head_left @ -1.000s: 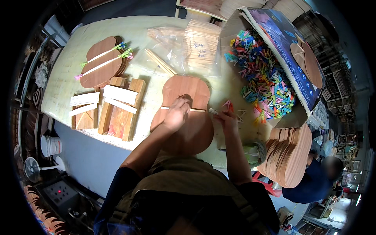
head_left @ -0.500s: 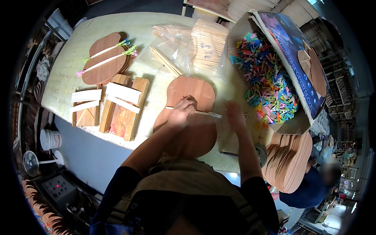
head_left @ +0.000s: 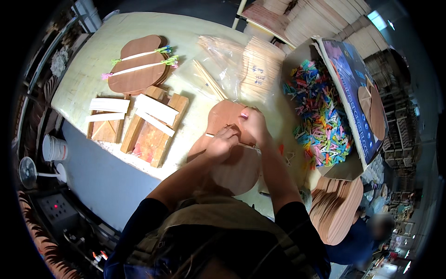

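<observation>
A thin brown guitar-shaped wooden board (head_left: 234,172) lies before me at the table's near edge, with a narrow pale wooden strip (head_left: 210,135) across its waist. My left hand (head_left: 224,143) is closed over the strip, its bent fingertips pressing it to the board and hiding its middle. At the board's upper right, my right hand (head_left: 254,124) is closed, with a small pink clothes peg (head_left: 244,115) showing between the fingers. Another peg sits at the strip's right end, partly covered by my right wrist.
An open carton (head_left: 341,168) of coloured pegs stands right, above stacked guitar-shaped boards (head_left: 337,204). Pegged boards (head_left: 139,76) lie at the far left; wooden jigs (head_left: 173,132) with white strips sit nearer. Bagged sticks (head_left: 260,65) lie beyond. A person (head_left: 353,242) is at lower right.
My right hand has moved left from the tabletop to over the board, and now shows a pink peg. My left hand stays on the strip. The whole view has shifted a little.
</observation>
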Action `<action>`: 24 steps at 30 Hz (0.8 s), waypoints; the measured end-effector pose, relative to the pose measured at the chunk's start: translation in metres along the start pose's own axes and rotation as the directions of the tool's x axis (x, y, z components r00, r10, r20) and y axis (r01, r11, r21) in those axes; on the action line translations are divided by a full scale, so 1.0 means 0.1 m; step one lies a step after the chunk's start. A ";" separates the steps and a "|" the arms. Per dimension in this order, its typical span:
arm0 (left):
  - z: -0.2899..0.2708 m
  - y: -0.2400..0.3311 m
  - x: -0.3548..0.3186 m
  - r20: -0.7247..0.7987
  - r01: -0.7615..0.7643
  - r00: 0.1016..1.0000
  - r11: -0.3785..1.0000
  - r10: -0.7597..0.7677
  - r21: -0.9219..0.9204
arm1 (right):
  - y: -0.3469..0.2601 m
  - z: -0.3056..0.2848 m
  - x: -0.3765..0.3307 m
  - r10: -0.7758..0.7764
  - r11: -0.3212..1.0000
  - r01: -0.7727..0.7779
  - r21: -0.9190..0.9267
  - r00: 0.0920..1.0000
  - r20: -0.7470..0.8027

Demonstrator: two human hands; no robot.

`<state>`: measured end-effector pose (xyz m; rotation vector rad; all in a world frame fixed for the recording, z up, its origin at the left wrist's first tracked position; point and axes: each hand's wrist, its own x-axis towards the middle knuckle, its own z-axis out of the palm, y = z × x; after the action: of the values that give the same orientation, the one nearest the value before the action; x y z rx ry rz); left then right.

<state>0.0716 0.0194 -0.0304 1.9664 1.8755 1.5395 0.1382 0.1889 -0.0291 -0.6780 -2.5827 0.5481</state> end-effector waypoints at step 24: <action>0.16 -0.15 -0.16 0.073 0.247 0.969 0.926 -0.236 -0.285 | -0.23 0.24 0.14 0.052 0.822 -0.192 0.536 0.963 0.265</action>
<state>0.0739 0.0204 -0.0571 1.5642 1.6832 1.5866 0.1069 0.1714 -0.0350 -0.5957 -2.3942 1.4383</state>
